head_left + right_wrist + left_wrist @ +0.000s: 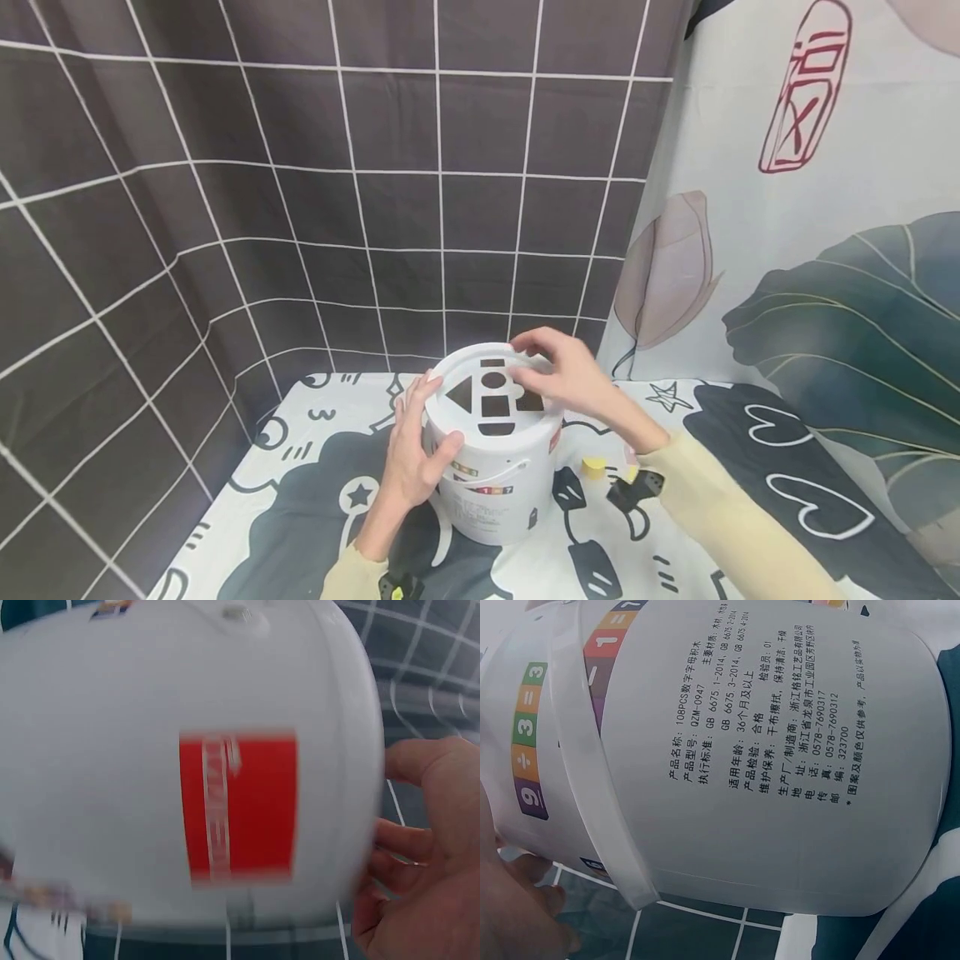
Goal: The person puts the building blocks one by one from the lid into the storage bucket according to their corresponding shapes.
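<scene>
A white bucket (487, 500) stands upright between the hands, its white lid (457, 367) cut with dark holes: a triangle, a circle, squares and slots. My left hand (416, 442) rests against the lid's left edge, fingers extended up the side and thumb toward the front. The right hand (558, 371) reaches over the lid's far right edge, its bent index finger and thumb apart above the holes. Nothing shows between them. In the left wrist view, printed text and number tiles cover the bucket wall (742, 847). A red label (259, 810) faces the right wrist camera.
A yellow block (593, 467) lies on the patterned cloth (300, 500) right of the bucket. Another small yellow piece (632, 473) is partly hidden by the right wrist. A dark gridded curtain (390, 208) hangs behind, and a leaf-print curtain (750, 208) on the right.
</scene>
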`<state>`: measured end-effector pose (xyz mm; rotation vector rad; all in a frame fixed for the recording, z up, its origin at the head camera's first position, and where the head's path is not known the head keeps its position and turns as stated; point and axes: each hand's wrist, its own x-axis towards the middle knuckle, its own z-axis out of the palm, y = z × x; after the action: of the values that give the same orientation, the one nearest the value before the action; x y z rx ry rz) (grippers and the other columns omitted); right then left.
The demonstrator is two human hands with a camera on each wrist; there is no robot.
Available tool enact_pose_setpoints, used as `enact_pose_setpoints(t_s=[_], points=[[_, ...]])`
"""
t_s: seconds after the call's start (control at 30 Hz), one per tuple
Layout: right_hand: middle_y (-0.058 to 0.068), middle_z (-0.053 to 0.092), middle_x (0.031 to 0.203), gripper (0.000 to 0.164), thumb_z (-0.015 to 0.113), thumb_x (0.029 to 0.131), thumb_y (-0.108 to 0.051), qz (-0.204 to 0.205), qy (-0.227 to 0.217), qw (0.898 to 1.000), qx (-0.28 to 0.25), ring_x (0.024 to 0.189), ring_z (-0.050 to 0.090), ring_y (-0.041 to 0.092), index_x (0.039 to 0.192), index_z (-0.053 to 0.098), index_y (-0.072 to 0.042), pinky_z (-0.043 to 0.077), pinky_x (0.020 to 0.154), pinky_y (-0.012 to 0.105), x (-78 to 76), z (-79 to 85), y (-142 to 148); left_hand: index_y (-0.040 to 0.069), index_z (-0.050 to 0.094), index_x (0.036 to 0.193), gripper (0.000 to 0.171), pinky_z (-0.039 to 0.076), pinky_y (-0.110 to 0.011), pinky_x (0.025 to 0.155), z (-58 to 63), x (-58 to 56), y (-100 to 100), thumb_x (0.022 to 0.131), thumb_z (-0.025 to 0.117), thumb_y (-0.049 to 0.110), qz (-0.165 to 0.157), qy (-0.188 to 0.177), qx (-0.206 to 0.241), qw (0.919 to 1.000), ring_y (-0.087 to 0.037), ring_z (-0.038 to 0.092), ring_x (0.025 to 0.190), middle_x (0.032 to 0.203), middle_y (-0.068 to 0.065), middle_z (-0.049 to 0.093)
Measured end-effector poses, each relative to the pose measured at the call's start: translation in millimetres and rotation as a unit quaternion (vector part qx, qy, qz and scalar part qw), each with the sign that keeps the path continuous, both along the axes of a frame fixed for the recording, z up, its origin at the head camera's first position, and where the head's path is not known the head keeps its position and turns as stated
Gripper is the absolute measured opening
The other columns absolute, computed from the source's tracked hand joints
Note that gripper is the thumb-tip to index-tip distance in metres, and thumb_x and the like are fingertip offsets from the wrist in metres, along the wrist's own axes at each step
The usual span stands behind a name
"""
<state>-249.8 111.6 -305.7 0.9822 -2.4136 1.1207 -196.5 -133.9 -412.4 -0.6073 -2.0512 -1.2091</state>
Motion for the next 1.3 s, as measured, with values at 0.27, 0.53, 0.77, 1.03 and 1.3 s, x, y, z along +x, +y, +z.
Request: enact_pose_setpoints(t_s=[0.27,0.53,0.77,1.03,1.3], points=[[0.011,0.070,0.106,0.026,0.070,0.091,-0.007,-0.100,-0.018,0.995,-0.017,0.094,0.061,0.023,0.115,0.066,0.000,0.047,0.079,0.037,-0.3,-19.3,73.9,0.005,0.047,0.143,0.070,0.009,-0.070,0.113,-1.9,-2.1,1.5,0.086,0.060,0.044,-0.003,0.006,0.008,0.9999,-0.044,0.030,0.143,0.153,-0.019,0.042],[0.014,0.069,0.107,0.025,0.071,0.091,-0.008,-0.152,-0.044,0.987,0.005,0.095,0.063,0.028,0.114,0.066,0.001,0.046,0.077,0.035,11.8,-45.2,114.6,0.006,0.047,0.144,0.070,0.010,-0.071,0.112,-1.3,-1.5,0.7,0.087,0.059,0.045,0.001,0.007,0.005,1.0000,-0.046,0.031,0.142,0.153,-0.019,0.041],[0.010,0.070,0.102,0.027,0.074,0.089,-0.009,-0.203,-0.083,0.975,0.026,0.092,0.063,0.026,0.113,0.067,0.001,0.046,0.075,0.036,23.1,-78.8,134.3,0.006,0.047,0.144,0.071,0.010,-0.070,0.113,-0.5,-0.3,0.9,0.087,0.059,0.045,0.005,0.002,0.002,1.0000,-0.041,0.031,0.143,0.153,-0.018,0.041],[0.007,0.068,0.095,0.029,0.076,0.086,-0.007,-0.212,-0.115,0.970,0.018,0.084,0.061,0.021,0.111,0.067,0.003,0.049,0.067,0.028,32.8,-107.6,136.5,0.005,0.047,0.144,0.071,0.010,-0.069,0.113,1.4,-0.8,0.0,0.088,0.058,0.049,0.004,0.005,0.003,1.0000,-0.040,0.031,0.144,0.153,-0.018,0.041],[0.008,0.069,0.099,0.028,0.076,0.085,-0.005,-0.196,-0.139,0.971,-0.002,0.085,0.061,0.020,0.110,0.067,0.002,0.050,0.065,0.028,35.2,-132.0,126.5,0.006,0.047,0.144,0.069,0.010,-0.069,0.113,-0.3,1.2,-0.1,0.088,0.059,0.046,0.002,-0.001,0.003,1.0000,-0.044,0.031,0.142,0.153,-0.019,0.041]])
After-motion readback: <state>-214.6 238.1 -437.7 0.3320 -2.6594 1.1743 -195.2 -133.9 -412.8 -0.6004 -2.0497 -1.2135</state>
